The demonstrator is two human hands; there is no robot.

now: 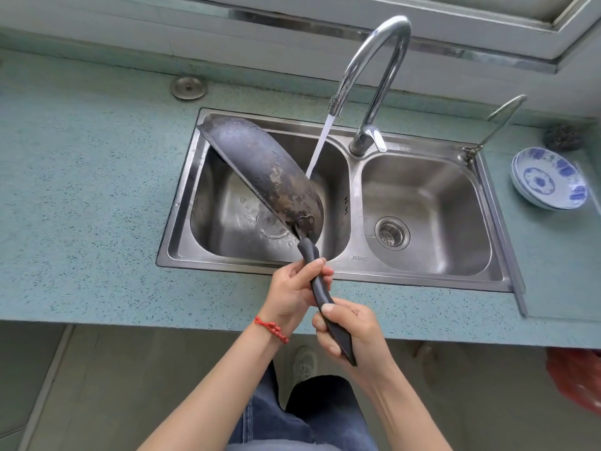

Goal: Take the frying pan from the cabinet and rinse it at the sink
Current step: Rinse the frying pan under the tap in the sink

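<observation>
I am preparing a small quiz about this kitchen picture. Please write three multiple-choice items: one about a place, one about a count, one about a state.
1. Over which part is the frying pan held?
A. the left basin
B. the right basin
C. the counter

2. How many hands hold the pan's handle?
A. none
B. one
C. two

3. What is the state of the tap?
A. off
C. running
B. removed

Answers:
1 A: the tilted pan hangs above the left basin of the sink.
2 C: the left hand and the right hand both grip the handle.
3 C: a stream of water falls from the spout.
</observation>
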